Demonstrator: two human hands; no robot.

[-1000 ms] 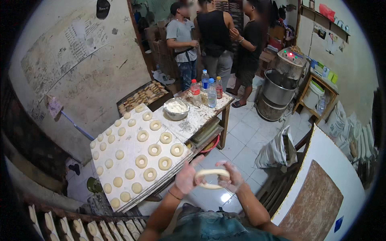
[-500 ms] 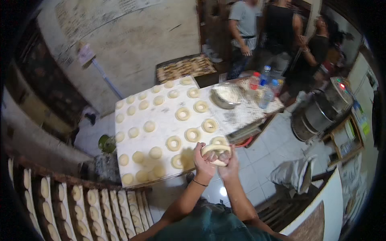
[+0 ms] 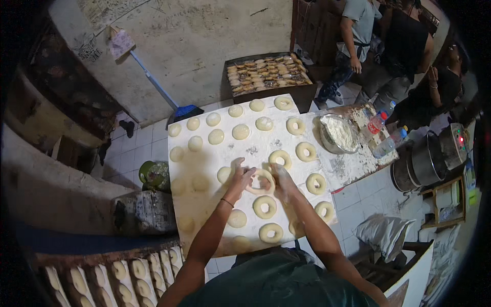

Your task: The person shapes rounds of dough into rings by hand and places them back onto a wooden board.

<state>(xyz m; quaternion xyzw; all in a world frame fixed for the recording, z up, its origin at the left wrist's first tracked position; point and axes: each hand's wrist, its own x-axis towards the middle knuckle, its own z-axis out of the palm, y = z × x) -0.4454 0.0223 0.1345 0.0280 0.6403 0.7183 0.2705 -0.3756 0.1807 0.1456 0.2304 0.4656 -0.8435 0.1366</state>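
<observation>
My left hand and my right hand grip a raw dough ring from either side, low over a floured white board; whether the ring touches the board I cannot tell. Dough rings lie around my hands, mostly on the right half. Round dough balls sit along the back and left, some in shadow. A steel bowl of white flour stands right of the board.
Plastic bottles share the floury table. Behind are a pan of browned pieces and a broom. Three people stand back right, near a steel mixer. Loaded racks line the lower left; a sack lies right.
My hands and the dough ring have moved forward from off the board's front edge to among the other pieces. The view has swung, bringing the board nearer the middle.
</observation>
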